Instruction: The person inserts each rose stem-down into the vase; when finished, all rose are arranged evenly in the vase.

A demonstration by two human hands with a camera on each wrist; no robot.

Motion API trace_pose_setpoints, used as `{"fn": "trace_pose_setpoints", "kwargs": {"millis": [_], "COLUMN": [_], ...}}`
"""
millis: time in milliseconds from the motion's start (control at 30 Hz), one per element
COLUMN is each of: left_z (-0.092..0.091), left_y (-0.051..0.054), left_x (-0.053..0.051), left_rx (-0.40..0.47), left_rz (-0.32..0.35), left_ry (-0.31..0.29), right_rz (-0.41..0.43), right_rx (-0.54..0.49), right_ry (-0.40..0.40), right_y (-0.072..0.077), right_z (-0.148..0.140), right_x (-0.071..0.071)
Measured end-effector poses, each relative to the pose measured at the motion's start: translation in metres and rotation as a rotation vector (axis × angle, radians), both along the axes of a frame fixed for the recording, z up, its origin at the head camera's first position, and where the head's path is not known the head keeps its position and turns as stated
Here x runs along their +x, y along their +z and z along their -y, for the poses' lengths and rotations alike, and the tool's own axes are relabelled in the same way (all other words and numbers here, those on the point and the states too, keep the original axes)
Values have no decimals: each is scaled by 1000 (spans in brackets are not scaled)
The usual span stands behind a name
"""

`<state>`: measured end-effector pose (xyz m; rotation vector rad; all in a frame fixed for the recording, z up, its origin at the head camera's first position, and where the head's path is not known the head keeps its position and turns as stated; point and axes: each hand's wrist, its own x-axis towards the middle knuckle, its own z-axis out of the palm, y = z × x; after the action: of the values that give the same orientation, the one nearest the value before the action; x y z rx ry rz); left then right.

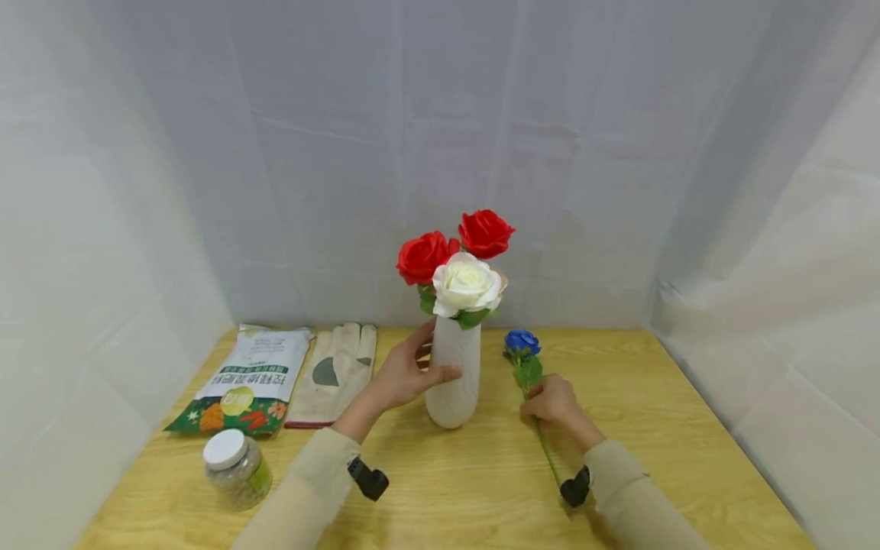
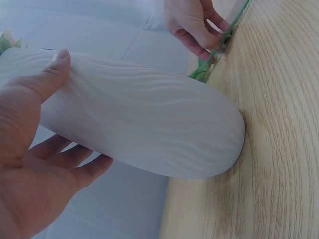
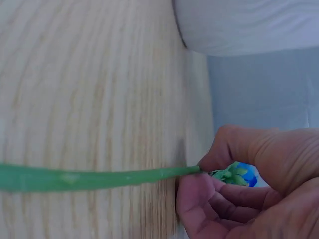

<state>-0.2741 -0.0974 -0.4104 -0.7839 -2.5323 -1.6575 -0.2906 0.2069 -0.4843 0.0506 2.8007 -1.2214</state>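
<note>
A white vase (image 1: pixel 454 382) with a wavy ribbed surface stands upright on the table, holding two red roses (image 1: pixel 422 258) and a white rose (image 1: pixel 467 284). My left hand (image 1: pixel 407 368) grips its left side, thumb across the front and fingers behind; the left wrist view shows the thumb and fingers on either side of the vase (image 2: pixel 144 114). To the right, my right hand (image 1: pixel 555 403) pinches the green stem of a blue rose (image 1: pixel 522 344) between thumb and fingers. In the right wrist view the stem (image 3: pixel 99 178) runs close along the tabletop, with the blue bloom (image 3: pixel 245 174) partly hidden beyond the hand.
Left of the vase lie a pair of pale work gloves (image 1: pixel 337 382) and a fertilizer bag (image 1: pixel 247 382) with a green bottom. A clear jar (image 1: pixel 241 477) with a white lid stands nearer, by the left forearm. White sheeting (image 1: pixel 440 137) surrounds the wooden table (image 1: pixel 454 496) at the back and sides.
</note>
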Motion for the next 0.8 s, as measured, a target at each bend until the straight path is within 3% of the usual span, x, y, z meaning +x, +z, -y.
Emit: {"fn": "trace_pose_setpoints", "kwargs": {"millis": [200, 367, 667, 800], "left_z": [0, 1, 0, -1], "left_y": [1, 2, 1, 2], "left_x": [0, 1, 2, 3], "left_rx": [-2, 1, 10, 15], "left_rz": [-16, -6, -11, -4], "left_ry": [-1, 5, -9, -8], "right_rz": [90, 102, 29, -44], "right_rx": [-230, -480, -685, -798], "right_ry": [1, 41, 133, 155], "right_y": [10, 28, 70, 88], "right_z": [-9, -16, -20, -16], "right_x": [-2, -3, 8, 13]}}
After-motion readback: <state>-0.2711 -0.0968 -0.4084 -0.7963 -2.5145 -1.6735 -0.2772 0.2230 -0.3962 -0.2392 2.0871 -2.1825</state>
